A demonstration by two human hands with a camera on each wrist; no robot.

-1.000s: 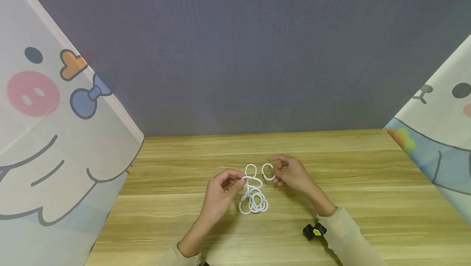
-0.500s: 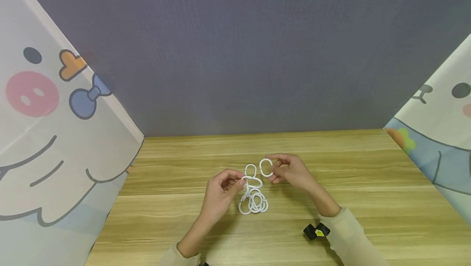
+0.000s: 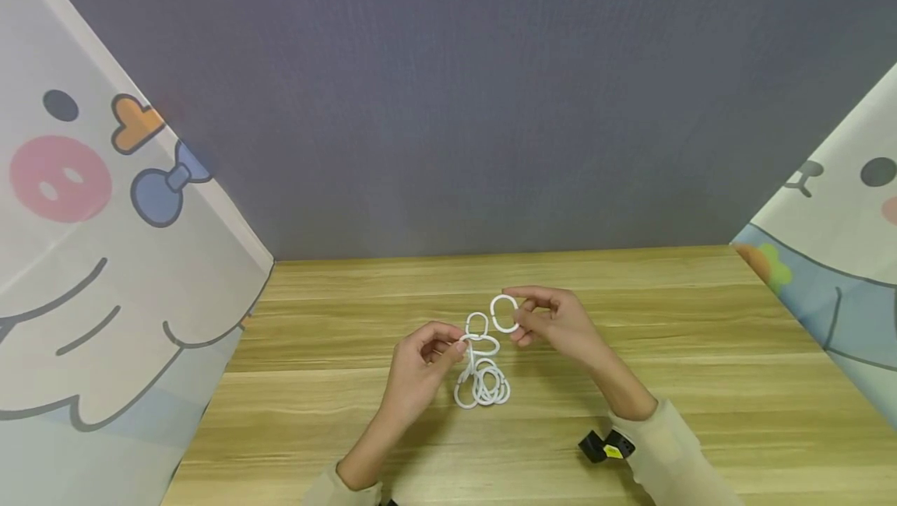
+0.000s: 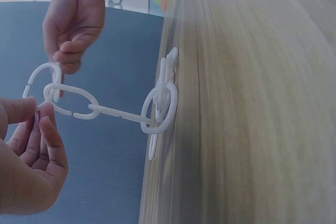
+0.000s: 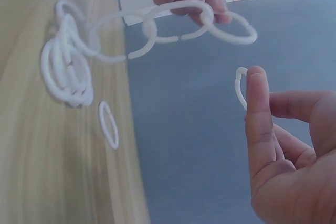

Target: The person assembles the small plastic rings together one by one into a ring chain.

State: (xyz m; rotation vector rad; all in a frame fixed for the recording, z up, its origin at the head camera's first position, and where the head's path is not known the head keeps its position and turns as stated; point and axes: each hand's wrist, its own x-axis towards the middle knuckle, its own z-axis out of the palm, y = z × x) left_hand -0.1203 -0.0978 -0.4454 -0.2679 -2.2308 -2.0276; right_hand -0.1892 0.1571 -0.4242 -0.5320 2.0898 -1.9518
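My left hand [image 3: 415, 375] pinches the end of a chain of white plastic link rings [image 5: 178, 6] between thumb and fingers, holding that end above the table. The chain runs down to a heap of joined rings [image 5: 68, 97] on the wood. My right hand [image 3: 563, 325] pinches a single white ring [image 3: 494, 313] by its edge, raised and apart from the chain. In the right wrist view a finger hides much of that ring. Each held link shows a small gap in its loop. A loose white ring [image 5: 103, 129] lies on the table beside the heap.
The wood-grain table [image 3: 701, 381] stretches out on both sides of the hands. A grey panel [image 3: 490, 101] rises along its far edge, and printed cartoon panels [image 3: 63, 280] flank it. A black camera [image 3: 594, 446] sits at the right sleeve.
My right hand has lifted its ring and moved it slightly leftward and away from me, turning it a little. My left hand and the chain have stayed almost still.
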